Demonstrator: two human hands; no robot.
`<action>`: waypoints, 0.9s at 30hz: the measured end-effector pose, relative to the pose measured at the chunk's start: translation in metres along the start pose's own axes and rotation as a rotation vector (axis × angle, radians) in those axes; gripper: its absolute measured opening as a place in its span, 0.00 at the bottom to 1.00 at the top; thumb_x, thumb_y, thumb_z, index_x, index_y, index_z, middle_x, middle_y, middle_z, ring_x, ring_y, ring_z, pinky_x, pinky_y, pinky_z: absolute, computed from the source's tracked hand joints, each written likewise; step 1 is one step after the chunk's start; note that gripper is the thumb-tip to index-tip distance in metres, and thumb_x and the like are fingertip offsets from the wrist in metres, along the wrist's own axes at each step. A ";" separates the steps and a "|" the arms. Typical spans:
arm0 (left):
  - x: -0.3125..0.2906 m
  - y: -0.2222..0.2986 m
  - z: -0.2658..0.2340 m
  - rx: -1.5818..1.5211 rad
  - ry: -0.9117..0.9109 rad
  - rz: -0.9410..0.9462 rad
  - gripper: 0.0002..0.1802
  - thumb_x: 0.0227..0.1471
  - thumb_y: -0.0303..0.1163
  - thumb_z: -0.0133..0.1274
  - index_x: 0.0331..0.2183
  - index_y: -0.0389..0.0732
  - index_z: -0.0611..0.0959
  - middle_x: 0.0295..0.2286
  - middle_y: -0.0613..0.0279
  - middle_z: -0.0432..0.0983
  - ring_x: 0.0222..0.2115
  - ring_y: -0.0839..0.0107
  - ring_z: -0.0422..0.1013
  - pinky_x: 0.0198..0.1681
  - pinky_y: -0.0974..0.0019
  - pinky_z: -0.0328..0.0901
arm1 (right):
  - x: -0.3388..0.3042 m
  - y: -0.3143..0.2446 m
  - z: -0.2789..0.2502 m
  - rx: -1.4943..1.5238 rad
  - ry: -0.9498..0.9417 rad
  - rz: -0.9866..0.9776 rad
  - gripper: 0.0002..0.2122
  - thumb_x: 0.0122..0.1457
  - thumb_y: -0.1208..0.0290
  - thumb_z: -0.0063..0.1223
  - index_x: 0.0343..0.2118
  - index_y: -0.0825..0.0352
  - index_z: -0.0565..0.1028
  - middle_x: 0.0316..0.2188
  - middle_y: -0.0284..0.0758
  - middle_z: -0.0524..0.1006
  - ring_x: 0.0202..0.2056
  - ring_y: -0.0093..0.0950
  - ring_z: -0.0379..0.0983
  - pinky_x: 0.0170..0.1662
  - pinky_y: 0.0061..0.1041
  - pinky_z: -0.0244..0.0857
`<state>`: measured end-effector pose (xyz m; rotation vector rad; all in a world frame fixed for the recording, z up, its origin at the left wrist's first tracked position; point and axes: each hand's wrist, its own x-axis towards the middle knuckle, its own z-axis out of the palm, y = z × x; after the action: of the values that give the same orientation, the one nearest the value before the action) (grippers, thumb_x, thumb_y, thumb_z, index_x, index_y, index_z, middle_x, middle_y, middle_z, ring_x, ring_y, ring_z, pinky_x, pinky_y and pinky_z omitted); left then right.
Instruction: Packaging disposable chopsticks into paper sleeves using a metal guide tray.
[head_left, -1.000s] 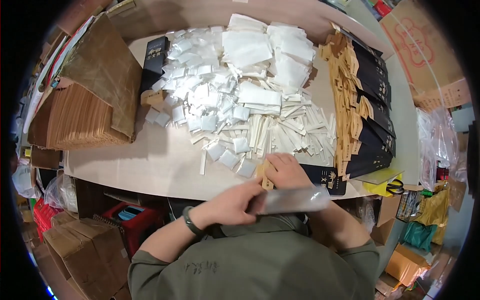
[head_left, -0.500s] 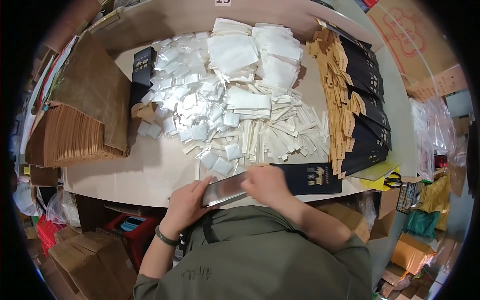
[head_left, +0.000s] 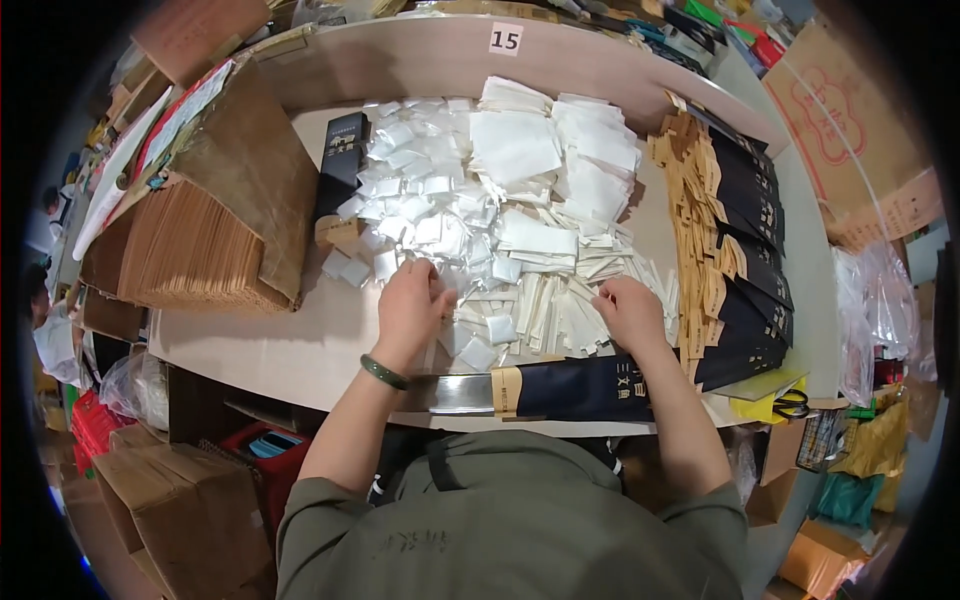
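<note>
Pale lettering (head_left: 632, 380) showing on navy pouch (head_left: 560, 390) | shiny sleeve (head_left: 452, 394) now lying released | left hand (head_left: 408, 308) curling by white packets (head_left: 500, 328), right hand (head_left: 634, 310) bunching over paper strips (head_left: 568, 312); can't tell grips

The right forearm (head_left: 688, 425) hides the navy-and-tan pouch (head_left: 570, 388)'s right end, lower centre, and the bottom edge crops the olive shirt (head_left: 510, 525).

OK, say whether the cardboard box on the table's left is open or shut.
Open: a brown stack shows inside the cardboard box.
</note>
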<state>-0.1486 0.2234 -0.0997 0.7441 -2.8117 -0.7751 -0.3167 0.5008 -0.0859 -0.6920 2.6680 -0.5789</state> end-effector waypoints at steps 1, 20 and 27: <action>-0.001 0.000 0.000 -0.097 0.036 -0.047 0.15 0.47 0.34 0.63 0.36 0.39 0.78 0.34 0.55 0.76 0.34 0.58 0.73 0.39 0.61 0.68 | -0.003 0.001 -0.001 -0.085 0.095 -0.109 0.08 0.51 0.68 0.61 0.28 0.67 0.77 0.29 0.38 0.76 0.36 0.38 0.73 0.40 0.35 0.67; -0.105 -0.016 -0.041 -0.069 0.141 0.267 0.19 0.40 0.21 0.64 0.38 0.41 0.81 0.40 0.55 0.75 0.43 0.56 0.72 0.45 0.59 0.69 | -0.008 -0.040 0.037 -0.128 0.097 -0.653 0.07 0.51 0.69 0.61 0.28 0.66 0.77 0.23 0.39 0.72 0.31 0.40 0.72 0.36 0.39 0.66; -0.047 -0.120 -0.187 0.181 0.705 0.071 0.10 0.55 0.33 0.58 0.38 0.39 0.82 0.35 0.58 0.79 0.35 0.65 0.76 0.38 0.63 0.69 | -0.002 -0.050 0.018 0.004 0.025 -0.571 0.05 0.52 0.71 0.59 0.29 0.67 0.76 0.26 0.39 0.75 0.33 0.41 0.73 0.37 0.36 0.68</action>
<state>-0.0101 0.0736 0.0002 0.7509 -2.2561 -0.1805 -0.2888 0.4562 -0.0782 -1.4683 2.4728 -0.7299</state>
